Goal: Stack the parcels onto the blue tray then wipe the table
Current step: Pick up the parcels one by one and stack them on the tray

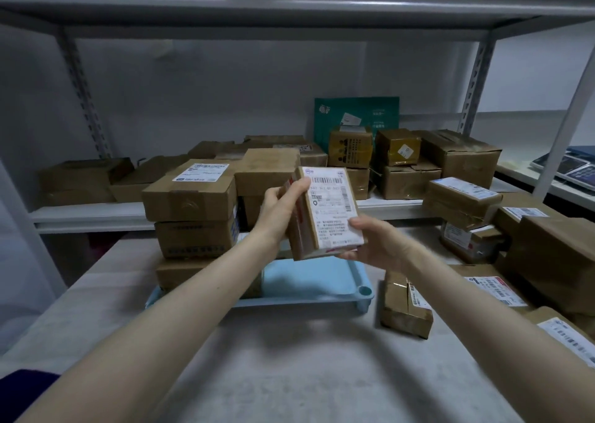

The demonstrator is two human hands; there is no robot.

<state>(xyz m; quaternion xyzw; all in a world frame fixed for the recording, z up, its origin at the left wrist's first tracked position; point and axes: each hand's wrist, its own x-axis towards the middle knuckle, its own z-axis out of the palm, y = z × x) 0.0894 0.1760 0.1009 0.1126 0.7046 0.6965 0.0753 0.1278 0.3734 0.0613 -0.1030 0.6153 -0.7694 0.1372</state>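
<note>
The small brown cardboard parcel (325,210), its white shipping label with barcodes facing the camera and red tape along one side, was held tilted in the air above the blue tray (309,281). The left hand (283,200) gripped its upper left edge with curled fingers (297,186). The right hand (376,242) clasped its lower right corner, fingers clamped on the box. A stack of parcels (190,197) filled the tray's left part, leaving the right part bare. On the grey tabletop (289,358) a taped parcel (402,303) lay just beside the tray, with a heap of boxes (547,255) further right. More boxes crowded the shelf (90,213) behind.
</note>
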